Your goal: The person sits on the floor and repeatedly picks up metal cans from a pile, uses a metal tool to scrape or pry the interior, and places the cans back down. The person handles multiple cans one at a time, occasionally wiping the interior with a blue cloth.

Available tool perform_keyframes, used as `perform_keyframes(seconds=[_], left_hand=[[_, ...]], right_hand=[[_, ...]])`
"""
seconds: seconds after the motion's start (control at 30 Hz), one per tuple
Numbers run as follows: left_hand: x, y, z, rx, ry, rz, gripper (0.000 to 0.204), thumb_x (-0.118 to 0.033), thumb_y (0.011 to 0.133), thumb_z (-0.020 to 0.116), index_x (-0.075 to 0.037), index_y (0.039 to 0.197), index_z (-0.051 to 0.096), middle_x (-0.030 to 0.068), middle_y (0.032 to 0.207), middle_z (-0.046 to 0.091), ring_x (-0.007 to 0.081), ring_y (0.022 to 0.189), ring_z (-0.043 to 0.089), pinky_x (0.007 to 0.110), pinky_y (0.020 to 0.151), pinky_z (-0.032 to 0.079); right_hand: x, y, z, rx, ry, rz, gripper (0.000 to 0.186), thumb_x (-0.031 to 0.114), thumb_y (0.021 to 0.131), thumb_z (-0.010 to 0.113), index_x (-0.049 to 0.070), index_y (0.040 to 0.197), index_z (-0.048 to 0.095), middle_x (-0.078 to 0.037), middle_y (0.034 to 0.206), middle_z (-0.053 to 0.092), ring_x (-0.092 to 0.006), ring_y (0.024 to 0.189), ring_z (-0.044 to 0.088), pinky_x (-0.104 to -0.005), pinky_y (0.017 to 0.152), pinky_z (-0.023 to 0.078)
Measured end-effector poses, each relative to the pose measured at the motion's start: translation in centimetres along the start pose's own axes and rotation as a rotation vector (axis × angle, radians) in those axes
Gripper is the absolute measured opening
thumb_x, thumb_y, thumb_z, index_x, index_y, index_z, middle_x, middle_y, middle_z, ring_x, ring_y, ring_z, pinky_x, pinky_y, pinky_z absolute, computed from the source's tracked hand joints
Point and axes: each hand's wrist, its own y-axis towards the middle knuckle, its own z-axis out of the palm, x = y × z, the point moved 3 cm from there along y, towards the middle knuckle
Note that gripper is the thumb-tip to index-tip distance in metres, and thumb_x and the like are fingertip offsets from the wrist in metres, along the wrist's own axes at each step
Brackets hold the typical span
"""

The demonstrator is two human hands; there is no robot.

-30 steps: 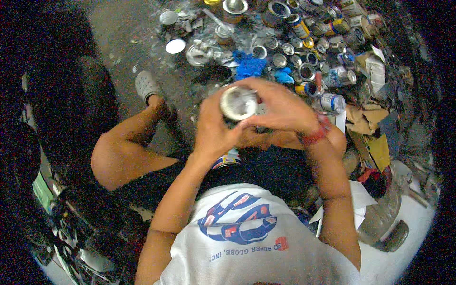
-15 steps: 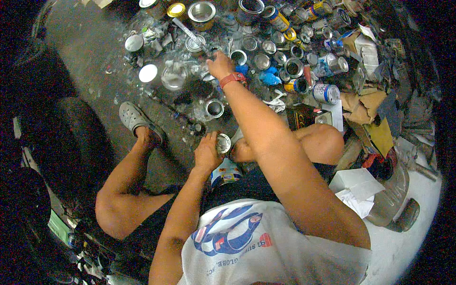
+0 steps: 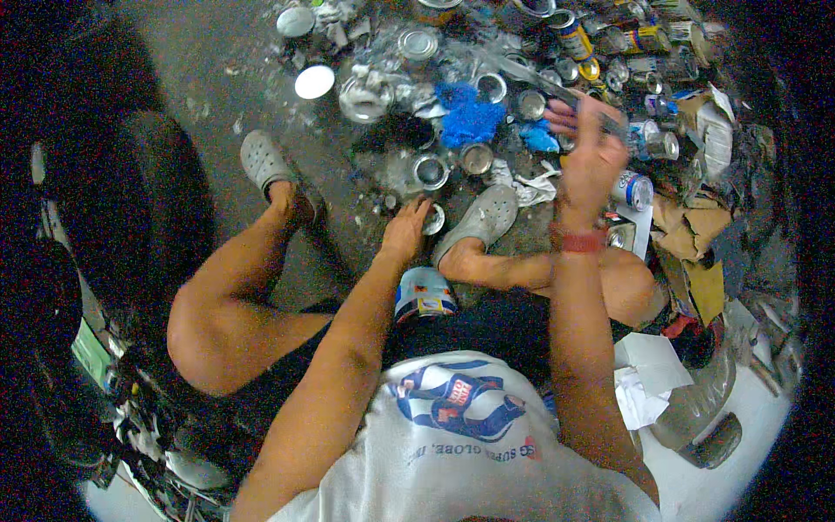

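My left hand [image 3: 406, 228] is closed on a small silver tin [image 3: 433, 219] low over the floor, beside my right clog. My right hand [image 3: 590, 148] is raised over the cluster of cans at the right, gripping a long flat metal strip [image 3: 522, 70], blurred by motion, that slants to the upper left. Between my hands lie an open tin [image 3: 430, 172], another round tin [image 3: 477, 159], a crumpled blue cloth [image 3: 470, 117] and a white rag [image 3: 531, 186]. A larger labelled can [image 3: 424, 296] sits between my legs.
Many cans [image 3: 648, 39] crowd the floor [image 3: 200, 113] at the top and right, with a white lid [image 3: 315, 82]. Torn cardboard [image 3: 687, 226], white paper [image 3: 652, 365] and a grey plastic container [image 3: 700, 409] lie at my right. A dark tire-like shape [image 3: 156, 200] stands left.
My hands have separated from the tin held together near my lap. My left hand has lowered it forward; my right hand reached to the strip among the cans and now carries it rightward.
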Motion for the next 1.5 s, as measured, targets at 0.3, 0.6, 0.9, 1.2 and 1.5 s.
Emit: perform_keyframes(seconds=[0.3,0.6,0.9,1.2,1.5], left_hand=[[-1.1,1.7,-5.7,-0.37,-0.274,-0.301,0.098,-0.045,0.091,0.087,-0.001,0.164,0.039,0.0311,0.158,0.053,0.0504,0.145,0.053,0.052,0.122,0.046],[-2.0,5.3,-7.9,-0.28,-0.223,-0.283,0.09,-0.018,0.08,0.095,-0.023,0.159,0.053,0.016,0.147,0.064,0.0424,0.135,0.062,0.052,0.114,0.054],[-1.3,5.8,-6.6,-0.293,-0.314,-0.232,0.081,-0.014,0.079,0.093,-0.017,0.153,0.059,0.0141,0.156,0.064,0.0379,0.141,0.062,0.05,0.117,0.053],[-1.1,5.4,-7.8,-0.263,-0.343,-0.179,0.075,-0.01,0.08,0.091,-0.017,0.148,0.062,0.0141,0.152,0.066,0.0399,0.136,0.065,0.049,0.113,0.055],[-0.7,5.4,-6.8,-0.361,-0.246,-0.098,0.081,-0.017,0.081,0.092,-0.017,0.155,0.059,0.0181,0.149,0.069,0.0425,0.133,0.066,0.053,0.112,0.055]], right_hand=[[1.3,-8.5,-0.3,0.47,-0.631,0.022,0.026,0.022,0.114,0.062,0.004,0.123,0.078,-0.012,0.098,0.083,-0.0215,0.086,0.08,-0.0364,0.079,0.062],[-9.7,-13.1,2.3,0.7,-0.802,-0.2,0.026,0.025,0.109,0.066,0.007,0.123,0.078,-0.02,0.112,0.081,-0.0425,0.099,0.077,-0.0516,0.088,0.062],[-10.2,-11.8,2.8,0.809,-0.715,0.024,0.031,0.026,0.11,0.065,0.007,0.128,0.08,-0.021,0.122,0.08,-0.042,0.112,0.076,-0.0496,0.1,0.06],[-9.3,-11.5,3.7,0.898,-0.838,-0.103,0.03,0.027,0.109,0.066,0.006,0.124,0.081,-0.019,0.119,0.081,-0.0408,0.107,0.076,-0.0507,0.096,0.06],[-9.3,-11.4,3.0,0.84,-0.838,-0.166,0.027,0.024,0.107,0.069,0.009,0.124,0.082,-0.019,0.115,0.08,-0.0414,0.106,0.076,-0.051,0.093,0.06]])
